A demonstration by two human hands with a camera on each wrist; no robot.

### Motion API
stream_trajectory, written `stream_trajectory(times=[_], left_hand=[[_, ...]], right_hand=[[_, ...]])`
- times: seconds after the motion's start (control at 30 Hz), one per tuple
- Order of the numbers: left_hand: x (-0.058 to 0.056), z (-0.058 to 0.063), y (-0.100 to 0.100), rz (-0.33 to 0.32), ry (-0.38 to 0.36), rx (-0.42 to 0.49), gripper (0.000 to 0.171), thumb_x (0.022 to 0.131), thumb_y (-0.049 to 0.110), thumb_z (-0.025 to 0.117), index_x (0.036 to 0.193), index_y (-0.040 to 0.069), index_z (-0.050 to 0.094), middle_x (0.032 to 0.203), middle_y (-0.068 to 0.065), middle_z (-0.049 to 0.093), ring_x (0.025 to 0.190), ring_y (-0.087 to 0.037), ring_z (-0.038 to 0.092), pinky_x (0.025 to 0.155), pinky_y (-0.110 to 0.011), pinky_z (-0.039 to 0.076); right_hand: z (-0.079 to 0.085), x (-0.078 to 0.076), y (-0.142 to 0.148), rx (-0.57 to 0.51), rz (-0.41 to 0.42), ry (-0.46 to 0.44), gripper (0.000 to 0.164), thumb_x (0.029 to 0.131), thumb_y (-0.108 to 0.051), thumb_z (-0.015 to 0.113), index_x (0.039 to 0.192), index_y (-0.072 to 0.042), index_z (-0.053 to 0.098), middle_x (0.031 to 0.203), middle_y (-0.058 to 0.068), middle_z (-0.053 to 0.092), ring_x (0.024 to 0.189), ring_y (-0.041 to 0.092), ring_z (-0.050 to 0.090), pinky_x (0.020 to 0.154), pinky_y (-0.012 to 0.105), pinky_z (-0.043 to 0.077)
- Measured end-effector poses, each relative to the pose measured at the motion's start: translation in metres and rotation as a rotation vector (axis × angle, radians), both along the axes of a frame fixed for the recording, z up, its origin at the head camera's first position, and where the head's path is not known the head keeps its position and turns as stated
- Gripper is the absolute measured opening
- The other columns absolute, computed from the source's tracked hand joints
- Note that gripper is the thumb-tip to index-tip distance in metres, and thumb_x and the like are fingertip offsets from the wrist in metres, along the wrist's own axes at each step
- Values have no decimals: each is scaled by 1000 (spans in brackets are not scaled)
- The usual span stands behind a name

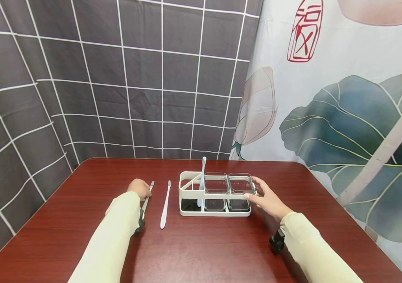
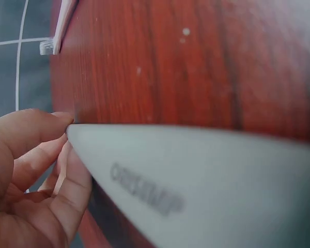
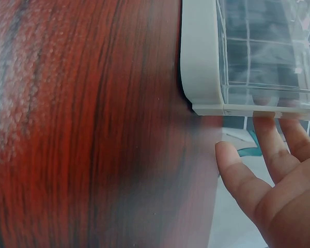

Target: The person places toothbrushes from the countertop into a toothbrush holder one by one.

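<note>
My left hand [image 1: 140, 188] pinches a white toothbrush [image 2: 196, 170] at the left of the table. Dark blurred lettering shows on its handle in the left wrist view. A second white toothbrush [image 1: 165, 208] lies between that hand and a cream toothbrush holder [image 1: 191, 194]. In the holder's left compartment stands a pale blue toothbrush [image 1: 202, 173], bristles up. Two clear cups [image 1: 216, 184] fill the other compartments. At the holder's right end is my right hand [image 1: 267, 198]; its fingers [image 3: 271, 139] touch the end, while the thumb stands apart in the right wrist view.
The reddish-brown wooden table [image 1: 201, 247] carries these things. Behind it hangs a dark grey cloth [image 1: 141, 70] with white grid lines. A white curtain [image 1: 268, 43] with leaf and flower prints hangs at the right.
</note>
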State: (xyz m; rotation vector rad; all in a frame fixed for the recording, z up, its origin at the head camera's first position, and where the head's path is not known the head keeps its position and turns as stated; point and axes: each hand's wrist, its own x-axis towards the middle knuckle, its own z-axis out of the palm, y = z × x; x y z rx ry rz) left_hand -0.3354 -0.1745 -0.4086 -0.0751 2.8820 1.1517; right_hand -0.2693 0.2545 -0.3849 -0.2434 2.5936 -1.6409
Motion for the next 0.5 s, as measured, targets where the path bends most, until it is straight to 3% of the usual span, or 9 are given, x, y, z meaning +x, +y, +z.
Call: stream_trajectory(times=[0.37, 0.5], left_hand=[[2, -1, -2, 39, 24, 53, 7, 72, -3, 63, 78, -7, 66, 64, -5, 57, 55, -14, 52, 47, -21, 48], [1, -1, -4, 54, 6, 147, 19, 73, -5, 61, 90, -12, 65, 73, -12, 62, 59, -16, 56, 52, -25, 52]], right_hand=[[1, 2, 0, 5, 3, 9, 78, 91, -24, 67, 150, -9, 19, 146, 25, 38, 128, 40, 44, 88, 53, 49], [0, 1, 0, 10, 3, 9, 77, 91, -25, 67, 150, -9, 20, 145, 25, 39, 128, 40, 44, 88, 52, 50]])
